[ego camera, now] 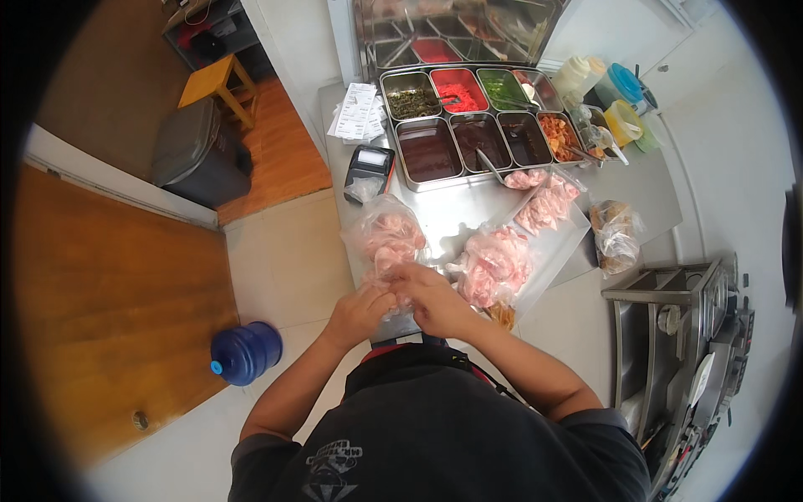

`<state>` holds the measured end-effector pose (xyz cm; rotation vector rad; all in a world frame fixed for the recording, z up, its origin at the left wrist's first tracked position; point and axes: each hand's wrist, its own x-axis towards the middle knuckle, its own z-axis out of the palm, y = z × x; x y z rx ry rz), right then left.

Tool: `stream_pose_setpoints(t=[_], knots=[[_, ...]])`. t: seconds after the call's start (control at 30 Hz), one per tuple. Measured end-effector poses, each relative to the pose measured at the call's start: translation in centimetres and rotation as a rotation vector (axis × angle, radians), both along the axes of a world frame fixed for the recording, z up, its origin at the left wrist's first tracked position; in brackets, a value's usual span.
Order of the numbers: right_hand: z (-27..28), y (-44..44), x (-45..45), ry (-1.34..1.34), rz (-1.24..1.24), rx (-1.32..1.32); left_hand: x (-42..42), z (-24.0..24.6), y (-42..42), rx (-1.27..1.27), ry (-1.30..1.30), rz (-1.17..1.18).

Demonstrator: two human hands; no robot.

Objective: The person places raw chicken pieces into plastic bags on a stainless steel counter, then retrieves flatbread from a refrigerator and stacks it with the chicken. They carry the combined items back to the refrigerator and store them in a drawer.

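My left hand (367, 310) and my right hand (434, 302) meet at the table's near edge, fingers bent together on thin clear plastic. That plastic joins a clear bag of pale pink raw meat (392, 235) lying just beyond my fingers. The fingertips are partly hidden behind the knuckles. Right of my right hand, another bag of pink meat (495, 263) rests at the near end of a translucent plastic tray (561, 254). Smaller bagged meat portions (547, 204) lie at the tray's far end. A small brown bagged item (502, 315) sits by the tray's near edge.
Steel pans of sauces and toppings (430, 150) stand at the back under a raised metal lid (461, 31). A portable printer (370, 172) and paper slips (356, 113) are at left. A brown bagged item (615, 235), steel shelving (652, 339) and a blue water jug (248, 352) flank me.
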<state>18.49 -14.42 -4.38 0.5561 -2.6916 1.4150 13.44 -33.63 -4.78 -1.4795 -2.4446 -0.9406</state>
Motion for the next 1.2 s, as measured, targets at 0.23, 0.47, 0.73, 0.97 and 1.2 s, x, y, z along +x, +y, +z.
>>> stream_pose_setpoints(t=[0.23,0.47,0.73,0.97,1.2], knots=[[-1.9,-1.0,2.1,-0.215,-0.387,0.259,-0.7,1.1,0.6,-0.236,-0.260,-0.163],[-0.6,-1.0,0.7,-0.083,-0.325,0.170,-1.6,1.7,1.6,-0.151,-0.015,-0.529],[0.2,-0.7,-1.5,-0.371,-0.028,-0.029,-2.4,-0.7,0.9,0.246,-0.176,-0.060],[3.7,3.7,0.0,-0.057,0.067,0.124,-2.9,-0.1,0.0,0.148,-0.440,0.210],[5.4,21.5,-4.0,-0.300,-1.055,0.700,-2.0,2.5,0.1,-0.254,-0.309,-0.186]])
